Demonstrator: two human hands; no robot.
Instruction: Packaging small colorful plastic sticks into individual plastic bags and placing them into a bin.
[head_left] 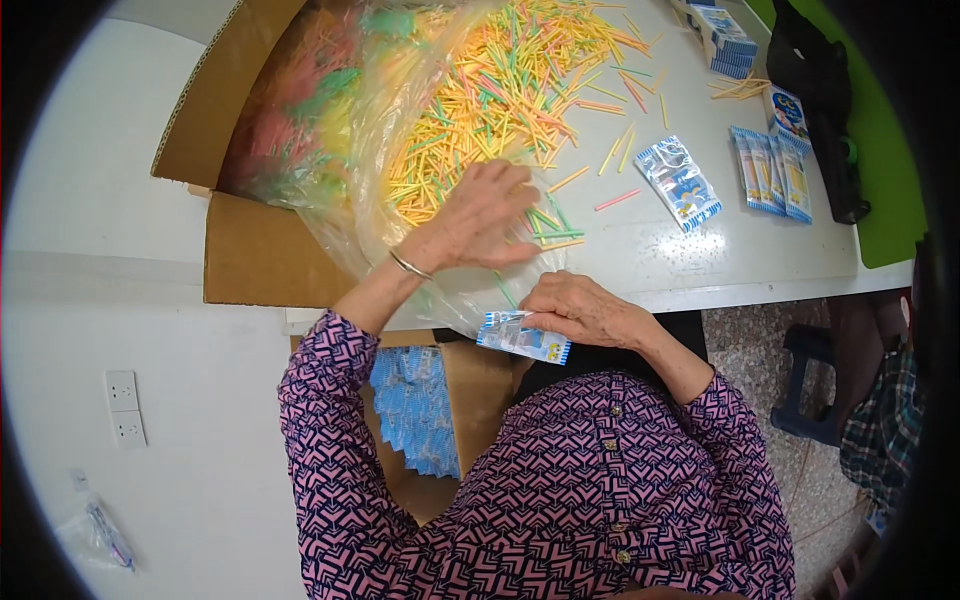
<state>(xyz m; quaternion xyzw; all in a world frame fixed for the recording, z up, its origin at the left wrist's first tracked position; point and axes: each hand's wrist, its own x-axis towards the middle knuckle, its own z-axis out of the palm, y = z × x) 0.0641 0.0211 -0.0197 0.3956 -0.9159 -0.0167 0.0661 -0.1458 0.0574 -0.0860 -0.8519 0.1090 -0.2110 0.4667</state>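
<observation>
My left hand point(485, 215) reaches over the near edge of a large pile of thin coloured sticks point(500, 100), mostly yellow with some pink and green. Its fingers are bent and apart, with a few green and yellow sticks point(556, 232) just by the fingertips; whether it touches them I cannot tell. Clear plastic sheeting point(385, 130) lies under and beside the pile. Close to my body, my right hand point(585, 310) pinches a small blue-and-white packet point(525, 340) by its upper part, in front of the table edge.
A cardboard box point(275, 250) stands at the left of the table point(690, 260). Below, another box point(480, 385) holds many blue packets point(412, 410). On the right lie a silvery packet point(680, 183), filled packets point(770, 175), stacked blue boxes point(727, 42) and a dark object point(835, 150).
</observation>
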